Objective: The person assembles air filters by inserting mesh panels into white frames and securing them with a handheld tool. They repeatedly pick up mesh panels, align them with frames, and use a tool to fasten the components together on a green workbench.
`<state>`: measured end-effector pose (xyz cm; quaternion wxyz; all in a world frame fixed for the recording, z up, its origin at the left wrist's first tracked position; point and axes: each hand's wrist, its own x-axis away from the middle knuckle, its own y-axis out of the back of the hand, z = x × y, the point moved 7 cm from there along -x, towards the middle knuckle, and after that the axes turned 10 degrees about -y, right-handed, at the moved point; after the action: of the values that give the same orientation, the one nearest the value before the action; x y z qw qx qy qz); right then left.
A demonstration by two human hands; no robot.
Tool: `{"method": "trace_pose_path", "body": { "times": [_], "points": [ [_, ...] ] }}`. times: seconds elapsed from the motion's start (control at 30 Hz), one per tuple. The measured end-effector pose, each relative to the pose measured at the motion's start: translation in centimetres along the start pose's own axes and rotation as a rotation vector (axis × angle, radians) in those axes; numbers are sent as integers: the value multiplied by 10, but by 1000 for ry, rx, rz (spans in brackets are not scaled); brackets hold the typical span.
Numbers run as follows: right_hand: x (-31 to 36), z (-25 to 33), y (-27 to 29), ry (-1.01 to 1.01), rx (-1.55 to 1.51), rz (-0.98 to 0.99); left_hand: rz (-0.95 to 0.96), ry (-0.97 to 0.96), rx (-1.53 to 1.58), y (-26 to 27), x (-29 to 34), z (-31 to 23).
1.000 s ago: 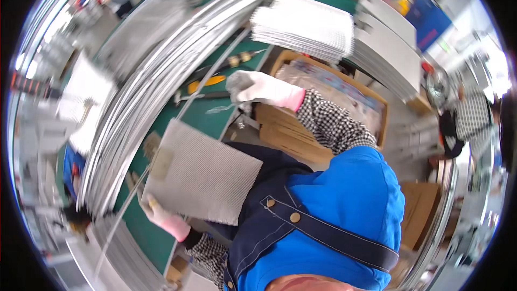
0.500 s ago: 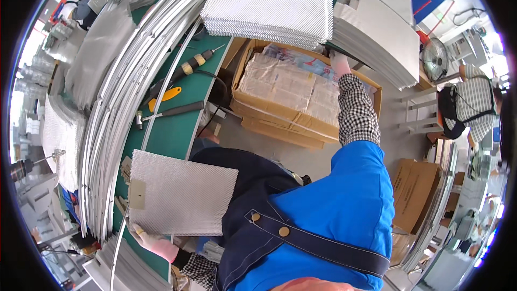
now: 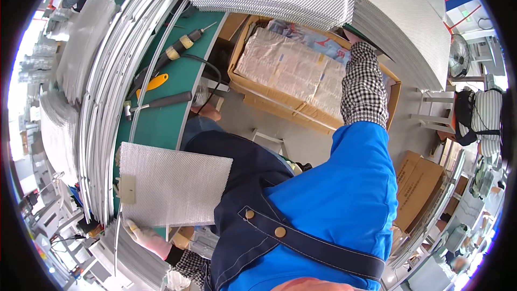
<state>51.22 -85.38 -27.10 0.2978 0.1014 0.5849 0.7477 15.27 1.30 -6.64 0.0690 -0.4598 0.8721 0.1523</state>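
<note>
Mesh filter panel, grey rectangular metal (image 3: 175, 183), sits on green bench edge, your left hand (image 3: 144, 236) pinching its lower corner. Right arm's swung off tools twd cardboard box (image 3: 315, 70); rt hand hidden, grip can't tell.

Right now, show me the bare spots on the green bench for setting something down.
One bare strip of green bench lies between the hammer and the mesh panel. Above the hammer it is crowded: yellow-handled tool, screwdriver, cable. Stacked metal frames fill the left.
</note>
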Motion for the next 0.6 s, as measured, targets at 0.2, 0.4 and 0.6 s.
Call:
{"method": "trace_pose_path", "body": {
  "times": [0.2,0.4,0.6],
  "points": [
    [54,11,16,-29,-20,-53,-22,-11,82,3,-2,0],
    [232,143,86,459,-516,-191,-94,-11,75,10,18,-4],
    [299,400,197,1120,-826,-11,-124,-72,257,19,33,-24]
  ]
}}
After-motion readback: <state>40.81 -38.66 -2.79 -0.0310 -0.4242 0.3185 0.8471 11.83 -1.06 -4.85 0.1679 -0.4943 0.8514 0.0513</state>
